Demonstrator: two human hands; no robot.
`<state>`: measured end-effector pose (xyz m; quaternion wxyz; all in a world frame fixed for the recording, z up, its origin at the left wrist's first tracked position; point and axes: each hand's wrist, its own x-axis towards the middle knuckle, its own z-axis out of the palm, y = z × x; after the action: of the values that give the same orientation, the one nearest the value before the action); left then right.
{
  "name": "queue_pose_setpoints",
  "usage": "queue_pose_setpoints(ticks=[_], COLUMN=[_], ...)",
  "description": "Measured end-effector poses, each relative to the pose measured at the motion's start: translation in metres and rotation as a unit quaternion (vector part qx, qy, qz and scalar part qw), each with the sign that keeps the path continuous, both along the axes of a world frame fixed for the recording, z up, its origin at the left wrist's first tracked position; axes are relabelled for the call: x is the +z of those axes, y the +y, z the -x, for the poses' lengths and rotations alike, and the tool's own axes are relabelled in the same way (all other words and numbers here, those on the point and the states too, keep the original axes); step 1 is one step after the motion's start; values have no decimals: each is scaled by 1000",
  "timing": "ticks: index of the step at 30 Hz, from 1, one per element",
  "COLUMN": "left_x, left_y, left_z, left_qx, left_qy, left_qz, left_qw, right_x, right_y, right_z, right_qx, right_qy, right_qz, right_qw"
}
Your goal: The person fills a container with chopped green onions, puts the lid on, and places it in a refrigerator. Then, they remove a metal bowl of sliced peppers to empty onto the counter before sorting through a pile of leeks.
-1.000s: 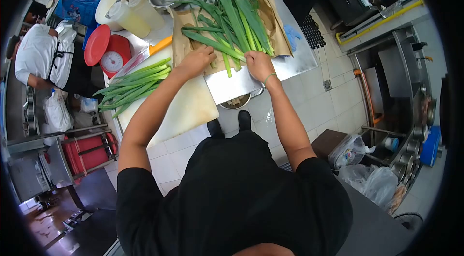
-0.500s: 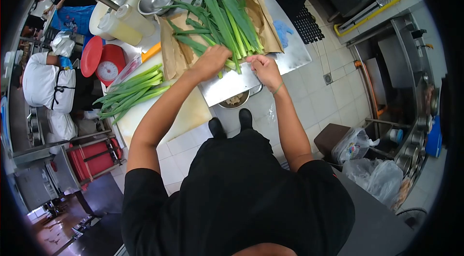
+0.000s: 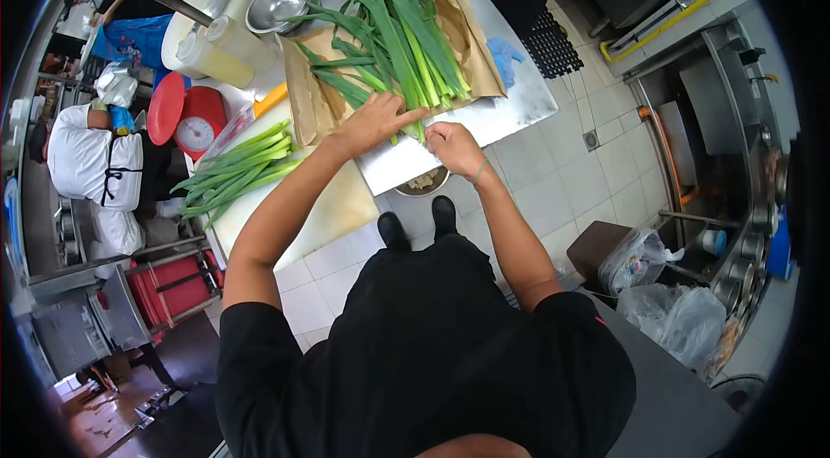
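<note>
A heap of leeks, green leaves pointing away and pale ends toward me, lies on brown paper on the steel table. My left hand curls over the stalks at the near left of the heap, its index finger stretched across a pale end. Close by on the right, my right hand is closed in a pinch against that stalk's tip. What lies between its fingertips is too small to make out. More leeks rest on a white cutting board to the left.
Behind the board stand a red scale, squeeze bottles and steel bowls. An orange-yellow handle lies beside the paper. Below the table edge is a bowl of scraps. Another person in white works at the left.
My right hand has moved left and slightly nearer me, closer to my left hand. The left hand has shifted down a little, and its index finger now stretches out.
</note>
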<state>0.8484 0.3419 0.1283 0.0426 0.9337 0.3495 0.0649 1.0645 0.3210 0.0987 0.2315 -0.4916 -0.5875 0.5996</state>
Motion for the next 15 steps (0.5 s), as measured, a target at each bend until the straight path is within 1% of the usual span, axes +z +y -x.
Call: queue_pose_setpoints(ticks=[1, 3, 5, 6, 7, 8, 9, 10, 11, 12, 13, 14, 15], left_x=[-2, -3, 0, 4, 14, 24, 41, 63, 86, 110, 133, 157, 180], left_y=[1, 2, 2, 2, 2, 3, 4, 5, 4, 4, 5, 9, 13], left_z=[1, 3, 4, 5, 7, 9, 13, 17, 22, 29, 36, 48, 61], left_qx=[-1, 1, 17, 20, 48, 75, 78, 117, 152, 189, 222, 212, 199], left_qy=[-3, -6, -50, -50, -98, -147, -146, -225, -300, -391, -479, -535, -589], left_qz=[-1, -6, -1, -5, -10, -16, -23, -105, -188, -168, -148, -160, -172], left_qw=[1000, 1000, 999, 999, 994, 986, 986, 962, 923, 885, 836, 802, 764], right_x=[1, 9, 26, 38, 50, 59, 61, 63, 65, 63, 57, 52, 48], right_y=[-1, -2, -2, -2, -2, -1, -1, -2, -2, -2, -1, 0, 1], right_z=[0, -1, -3, -4, -7, -11, -17, -24, -30, -37, -43, -48, -50], right_qx=[3, 17, 25, 2, -20, -19, -14, -33, -49, -39, -46, -50, -36], right_qy=[0, 84, 80, 100, 119, 148, 149, 219, 288, 290, 313, 335, 336], right_qz=[-2, 37, 47, 60, 71, 94, 88, 108, 128, 124, 143, 161, 156], right_qw=[1000, 996, 995, 993, 990, 984, 985, 969, 948, 948, 938, 927, 928])
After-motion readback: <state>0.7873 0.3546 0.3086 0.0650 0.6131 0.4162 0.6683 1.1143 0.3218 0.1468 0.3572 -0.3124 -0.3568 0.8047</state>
